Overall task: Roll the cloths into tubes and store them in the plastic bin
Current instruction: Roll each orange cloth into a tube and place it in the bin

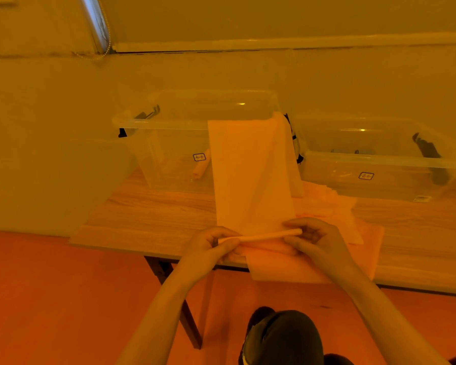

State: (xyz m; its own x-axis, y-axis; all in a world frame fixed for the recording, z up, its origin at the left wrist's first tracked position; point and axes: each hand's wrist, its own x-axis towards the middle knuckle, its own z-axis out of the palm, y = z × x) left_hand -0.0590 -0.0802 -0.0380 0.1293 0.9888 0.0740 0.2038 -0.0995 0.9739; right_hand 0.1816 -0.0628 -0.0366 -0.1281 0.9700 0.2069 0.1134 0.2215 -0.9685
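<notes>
A long pale cloth (250, 175) lies stretched from the table's near edge up over the rim of a clear plastic bin (169, 122). Its near end is rolled into a thin tube (269, 236). My left hand (216, 246) pinches the tube's left end and my right hand (313, 238) pinches its right end. A rolled cloth (199, 171) lies inside the left bin, seen through its wall.
A second clear bin (374, 159) stands at the right. More flat cloths (334, 206) lie stacked beneath and to the right of the one being rolled, one hanging over the wooden table's (142, 214) front edge. The wall stands close behind the bins.
</notes>
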